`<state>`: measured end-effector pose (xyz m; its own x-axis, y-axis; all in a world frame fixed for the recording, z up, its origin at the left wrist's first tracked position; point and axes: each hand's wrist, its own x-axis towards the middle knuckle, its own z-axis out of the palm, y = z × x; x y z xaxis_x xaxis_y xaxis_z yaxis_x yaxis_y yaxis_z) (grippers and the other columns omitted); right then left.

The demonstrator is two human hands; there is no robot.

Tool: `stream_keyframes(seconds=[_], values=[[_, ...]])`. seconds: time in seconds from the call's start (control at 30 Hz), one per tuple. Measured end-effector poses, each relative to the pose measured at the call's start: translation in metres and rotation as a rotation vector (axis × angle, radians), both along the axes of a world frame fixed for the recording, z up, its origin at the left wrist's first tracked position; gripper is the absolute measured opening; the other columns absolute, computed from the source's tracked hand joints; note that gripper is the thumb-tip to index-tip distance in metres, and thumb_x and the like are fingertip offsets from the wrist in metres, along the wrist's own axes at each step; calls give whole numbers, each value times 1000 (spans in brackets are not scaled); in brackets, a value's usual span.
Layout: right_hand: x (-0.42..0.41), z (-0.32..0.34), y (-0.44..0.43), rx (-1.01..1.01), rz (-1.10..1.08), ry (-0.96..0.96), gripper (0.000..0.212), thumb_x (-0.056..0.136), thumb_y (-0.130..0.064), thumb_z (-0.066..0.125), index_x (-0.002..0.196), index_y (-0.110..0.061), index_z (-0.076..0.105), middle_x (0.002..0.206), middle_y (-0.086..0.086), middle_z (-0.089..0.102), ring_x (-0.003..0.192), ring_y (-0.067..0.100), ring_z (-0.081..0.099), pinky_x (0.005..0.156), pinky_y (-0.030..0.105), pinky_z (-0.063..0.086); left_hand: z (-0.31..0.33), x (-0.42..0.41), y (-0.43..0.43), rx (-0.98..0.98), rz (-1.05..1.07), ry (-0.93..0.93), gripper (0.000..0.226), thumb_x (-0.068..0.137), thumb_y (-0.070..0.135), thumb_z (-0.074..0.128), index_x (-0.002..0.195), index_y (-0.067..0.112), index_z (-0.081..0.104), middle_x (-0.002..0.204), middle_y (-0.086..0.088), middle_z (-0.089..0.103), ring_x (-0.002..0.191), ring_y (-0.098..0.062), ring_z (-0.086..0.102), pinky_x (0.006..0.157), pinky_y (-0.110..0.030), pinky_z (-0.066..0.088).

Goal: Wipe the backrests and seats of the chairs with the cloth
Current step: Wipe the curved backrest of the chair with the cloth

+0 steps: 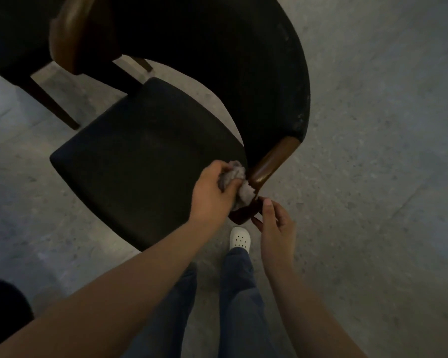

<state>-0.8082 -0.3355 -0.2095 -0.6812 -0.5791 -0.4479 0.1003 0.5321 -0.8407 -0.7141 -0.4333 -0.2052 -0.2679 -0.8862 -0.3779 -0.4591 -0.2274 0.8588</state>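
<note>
A chair with a black seat (140, 161) and a curved black backrest (243, 60) stands below me. The backrest ends in a glossy brown wooden tip (267, 164). My left hand (212, 192) grips a crumpled grey cloth (239, 182) pressed against the wood at the seat's near right corner. My right hand (277, 226) rests just right of it, fingers loosely curled at the brown wooden leg top (243, 214), holding nothing that I can see.
A second dark chair with brown wooden frame (70, 34) stands at the upper left, its leg (55, 104) on the grey concrete floor (373, 177). My leg in blue trousers and a white clog (240, 239) are below the seat. A dark object (3, 306) sits at the lower left.
</note>
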Motion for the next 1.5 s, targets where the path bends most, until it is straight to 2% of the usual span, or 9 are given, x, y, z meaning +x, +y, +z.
stream_keyframes(seconds=[0.2, 0.47, 0.67, 0.83, 0.97, 1.1, 1.2, 1.37, 1.5], values=[[4, -2, 1, -21, -23, 23, 22, 101, -25, 47, 94, -27, 67, 90, -9, 70, 89, 4, 67, 83, 32, 57, 0, 1, 25, 47, -112, 132, 51, 85, 58, 53, 129, 32, 47, 129, 9, 39, 112, -5, 51, 82, -19, 50], [4, -4, 3, -20, -82, -49, 32, 102, -28, 39, 112, -15, 68, 107, -9, 69, 103, 3, 63, 91, 33, 54, -11, 2, 14, -28, -172, 32, 47, 95, 39, 54, 138, 21, 47, 130, 4, 41, 106, -1, 50, 80, -6, 42], [7, -3, 2, -28, -85, -39, 32, 103, -27, 40, 114, -14, 66, 109, -5, 66, 106, 6, 61, 90, 32, 54, -24, -8, -6, 82, -115, 82, 23, 99, 45, 43, 113, 34, 58, 116, 7, 50, 95, -2, 55, 80, -20, 47], [5, -5, 1, -28, -83, -48, 28, 103, -27, 41, 108, -18, 66, 104, -9, 66, 105, 9, 61, 88, 32, 53, -38, -7, -27, 259, -198, 57, 24, 101, 35, 45, 94, 22, 65, 90, -10, 64, 76, -17, 62, 73, -41, 55], [4, -5, 2, -25, -69, -48, 28, 102, -28, 41, 108, -20, 67, 102, -12, 66, 103, 6, 61, 88, 31, 54, -36, 0, -28, 204, -219, 29, 18, 101, 25, 47, 108, 25, 63, 108, 7, 53, 91, -3, 54, 75, -19, 45], [3, -4, 2, -29, -71, -50, 30, 102, -28, 41, 111, -16, 67, 106, -8, 67, 106, 8, 62, 88, 32, 53, -24, -1, -14, 442, -68, 207, 17, 100, 43, 41, 101, 36, 56, 121, 2, 52, 101, -8, 54, 72, -20, 41], [4, -4, 3, -30, -70, -52, 28, 101, -29, 42, 106, -20, 68, 101, -11, 67, 101, 4, 62, 87, 31, 53, -17, 3, -12, 385, -130, 244, 33, 87, 66, 38, 96, 40, 56, 118, 9, 50, 103, -6, 53, 78, -22, 42], [4, -4, 2, -25, -63, -59, 30, 102, -29, 41, 109, -16, 67, 108, -4, 66, 104, 7, 62, 90, 34, 55, -28, 5, -11, 229, -223, 166, 26, 99, 49, 35, 103, 38, 59, 117, 13, 48, 103, -2, 53, 87, -24, 46], [4, -5, 3, -21, -68, -46, 29, 102, -28, 41, 112, -16, 66, 109, -5, 66, 105, 7, 62, 91, 35, 54, -40, 2, -11, 211, -199, 138, 25, 101, 46, 36, 108, 37, 58, 115, 13, 50, 101, -2, 54, 78, -17, 42]])
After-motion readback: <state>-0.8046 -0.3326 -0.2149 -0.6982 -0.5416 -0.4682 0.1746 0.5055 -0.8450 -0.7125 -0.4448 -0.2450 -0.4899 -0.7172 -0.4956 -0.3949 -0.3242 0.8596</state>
